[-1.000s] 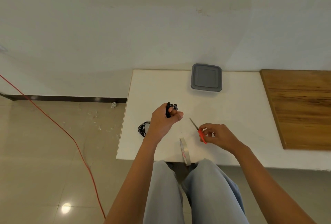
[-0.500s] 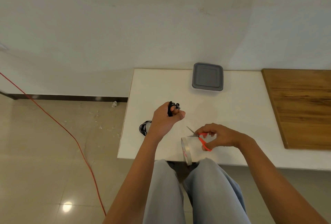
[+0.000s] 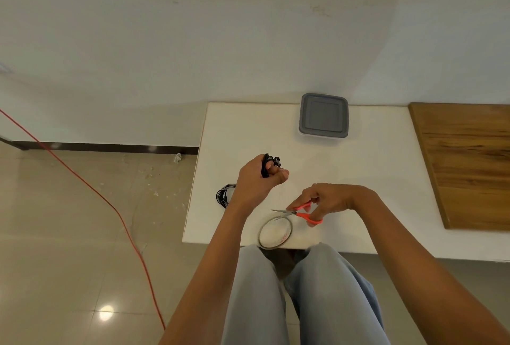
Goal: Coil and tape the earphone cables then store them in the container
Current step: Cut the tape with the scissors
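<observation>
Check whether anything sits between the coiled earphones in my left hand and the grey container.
On the table nothing lies between the coiled earphones in your left hand and the container. But its grey lid is on, so that blocks the way in.

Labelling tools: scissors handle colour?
Orange-red scissors handles, held by the right hand; head view.

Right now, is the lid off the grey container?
No, the grey lid sits closed on the container at the far side of the table.
</observation>
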Demonstrator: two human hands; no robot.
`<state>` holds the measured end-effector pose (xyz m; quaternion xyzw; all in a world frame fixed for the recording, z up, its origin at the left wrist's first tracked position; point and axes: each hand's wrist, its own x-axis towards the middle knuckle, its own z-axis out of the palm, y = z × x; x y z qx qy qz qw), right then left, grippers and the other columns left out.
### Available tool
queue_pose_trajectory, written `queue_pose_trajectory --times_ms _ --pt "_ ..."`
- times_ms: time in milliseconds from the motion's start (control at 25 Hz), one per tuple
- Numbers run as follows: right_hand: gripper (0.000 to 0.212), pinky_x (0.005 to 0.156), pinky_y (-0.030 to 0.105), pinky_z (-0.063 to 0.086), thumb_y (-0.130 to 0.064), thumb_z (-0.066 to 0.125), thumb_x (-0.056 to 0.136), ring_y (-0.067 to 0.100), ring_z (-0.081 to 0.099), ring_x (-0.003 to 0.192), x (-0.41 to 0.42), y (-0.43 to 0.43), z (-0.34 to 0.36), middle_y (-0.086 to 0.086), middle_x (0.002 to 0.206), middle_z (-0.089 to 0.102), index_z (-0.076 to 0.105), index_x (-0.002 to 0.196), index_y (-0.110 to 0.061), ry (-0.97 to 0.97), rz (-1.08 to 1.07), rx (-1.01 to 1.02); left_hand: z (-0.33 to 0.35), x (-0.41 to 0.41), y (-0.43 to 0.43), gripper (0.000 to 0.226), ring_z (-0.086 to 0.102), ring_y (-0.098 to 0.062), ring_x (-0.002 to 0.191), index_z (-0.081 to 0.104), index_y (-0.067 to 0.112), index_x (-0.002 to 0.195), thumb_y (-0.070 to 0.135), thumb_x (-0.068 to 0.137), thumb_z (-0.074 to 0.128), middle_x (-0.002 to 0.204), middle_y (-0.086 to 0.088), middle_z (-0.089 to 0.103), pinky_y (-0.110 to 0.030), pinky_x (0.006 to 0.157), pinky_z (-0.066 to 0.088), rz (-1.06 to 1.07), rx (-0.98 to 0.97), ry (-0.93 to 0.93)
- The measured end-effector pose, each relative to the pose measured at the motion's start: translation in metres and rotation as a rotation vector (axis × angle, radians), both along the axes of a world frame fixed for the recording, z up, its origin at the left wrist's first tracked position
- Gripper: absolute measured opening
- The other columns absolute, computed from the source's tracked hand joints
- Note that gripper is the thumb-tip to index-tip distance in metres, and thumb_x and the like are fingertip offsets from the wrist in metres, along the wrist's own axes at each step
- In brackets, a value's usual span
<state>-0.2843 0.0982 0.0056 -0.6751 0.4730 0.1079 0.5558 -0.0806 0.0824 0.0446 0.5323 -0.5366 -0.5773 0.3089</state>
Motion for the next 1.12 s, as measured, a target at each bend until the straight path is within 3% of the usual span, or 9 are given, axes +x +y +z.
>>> queue_pose_trajectory --times_ms 200,400,600,800,920,1120 --pt "0.041 0.091 0.026 0.042 -0.011 0.065 0.085 0.010 0.051 0.093 0.000 0.006 -0.003 -0.022 0.099 0.059 0.063 0.123 -0.026 -0.024 -0.027 0.004 0.002 0.000 -0.001 0.033 0.067 -0.029 0.092 0.041 0.018 0.070 0.008 0.081 0.071 0.077 -0.006 0.051 -0.023 0.080 0.050 0.003 -0.002 -0.013" --pt "0.043 0.091 0.019 0.038 -0.012 0.064 0.086 0.008 0.051 0.096 0.002 0.006 -0.004 -0.015 0.111 0.057 0.060 0.127 -0.025 -0.037 -0.056 -0.041 0.007 -0.002 -0.002 0.034 0.054 -0.012 0.074 0.042 0.021 0.067 0.011 0.081 0.071 0.075 -0.003 0.051 -0.020 0.076 0.048 -0.006 -0.027 -0.052" --pt "0.046 0.084 0.017 0.039 -0.018 0.068 0.084 0.006 0.047 0.093 0.008 0.008 -0.012 -0.027 0.100 0.050 0.058 0.126 -0.033 -0.012 -0.133 -0.157 0.007 -0.001 -0.002 0.035 0.059 -0.018 0.080 0.041 0.023 0.067 0.012 0.082 0.070 0.077 -0.005 0.053 -0.025 0.080 0.048 -0.025 -0.028 -0.027" --pt "0.047 0.085 0.020 0.036 -0.025 0.072 0.081 0.009 0.043 0.098 0.011 0.010 -0.016 -0.012 0.109 0.055 0.056 0.123 -0.039 -0.002 -0.208 -0.281 0.006 0.001 -0.006 0.034 0.064 -0.033 0.096 0.040 0.019 0.070 0.012 0.081 0.071 0.077 -0.005 0.056 -0.030 0.085 0.049 -0.040 -0.020 -0.042" --pt "0.048 0.085 0.019 0.036 -0.022 0.074 0.079 0.010 0.041 0.102 0.013 0.007 -0.014 -0.005 0.114 0.055 0.058 0.123 -0.034 -0.008 -0.240 -0.332 0.008 0.002 -0.009 0.034 0.067 -0.026 0.096 0.039 0.017 0.073 0.012 0.082 0.071 0.076 -0.004 0.056 -0.026 0.083 0.047 -0.083 -0.002 -0.036" --pt "0.048 0.094 0.031 0.040 -0.022 0.074 0.079 0.014 0.042 0.104 0.012 -0.001 -0.014 -0.001 0.116 0.056 0.057 0.121 -0.036 0.008 -0.199 -0.315 0.010 0.003 -0.011 0.032 0.070 -0.010 0.093 0.040 0.016 0.075 0.011 0.083 0.071 0.075 0.000 0.058 -0.018 0.082 0.047 -0.153 0.010 -0.027"
